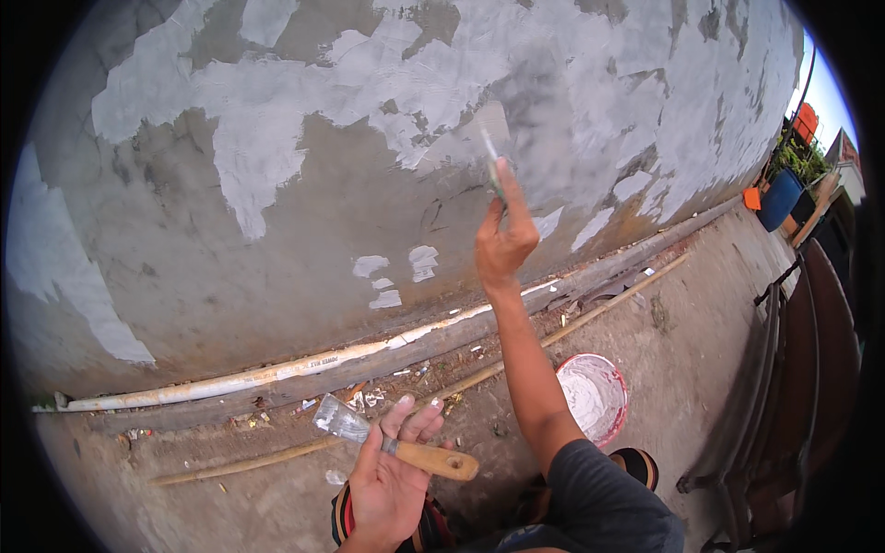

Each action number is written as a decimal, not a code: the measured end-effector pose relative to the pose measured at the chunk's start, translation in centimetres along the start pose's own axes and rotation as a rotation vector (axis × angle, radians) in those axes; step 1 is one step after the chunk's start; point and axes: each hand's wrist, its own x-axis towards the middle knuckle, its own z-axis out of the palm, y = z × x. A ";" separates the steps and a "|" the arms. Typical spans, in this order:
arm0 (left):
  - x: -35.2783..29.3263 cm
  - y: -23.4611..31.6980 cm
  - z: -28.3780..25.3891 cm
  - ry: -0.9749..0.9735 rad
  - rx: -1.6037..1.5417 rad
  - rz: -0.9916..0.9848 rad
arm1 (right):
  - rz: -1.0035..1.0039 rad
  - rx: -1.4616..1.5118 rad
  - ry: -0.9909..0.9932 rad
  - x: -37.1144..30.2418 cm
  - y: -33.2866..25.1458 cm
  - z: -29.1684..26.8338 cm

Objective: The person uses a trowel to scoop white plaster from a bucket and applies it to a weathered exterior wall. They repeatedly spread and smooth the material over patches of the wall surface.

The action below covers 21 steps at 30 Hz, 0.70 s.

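Note:
My right hand (507, 241) is raised to the grey wall (341, 184), closed around the handle of a putty knife (491, 138). Its blade, slightly blurred, lies at the wall over patchy white filler (263, 115). Low in front of me, my left hand (392, 488) is turned palm up and holds a second putty knife (433, 457) with a wooden handle. White paste smears that knife's metal blade, and some is on the fingertips. Below my right forearm, a round bucket (623, 405) with a red rim stands on the ground, with white paste inside.
A pale pipe (304, 363) runs along the wall's foot, and a long bamboo pole (479, 373) lies beside it among small debris. Brown metal-looking furniture (784, 396) stands at the right. Farther off are a blue barrel (782, 198) and an orange object (751, 199).

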 end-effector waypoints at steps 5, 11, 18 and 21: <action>0.1 -0.2 -0.1 0.007 0.002 -0.005 | 0.426 -0.101 0.134 2.6 2.8 -0.1; 0.3 0.0 -0.2 0.007 -0.015 -0.016 | 0.339 -0.072 0.140 2.2 1.4 1.9; 0.2 0.0 -0.3 0.033 -0.015 -0.026 | -0.027 -0.018 -0.093 0.1 -3.4 3.1; -0.1 -0.1 -0.6 0.010 -0.028 -0.017 | -0.088 -0.013 -0.129 -0.4 -2.4 1.7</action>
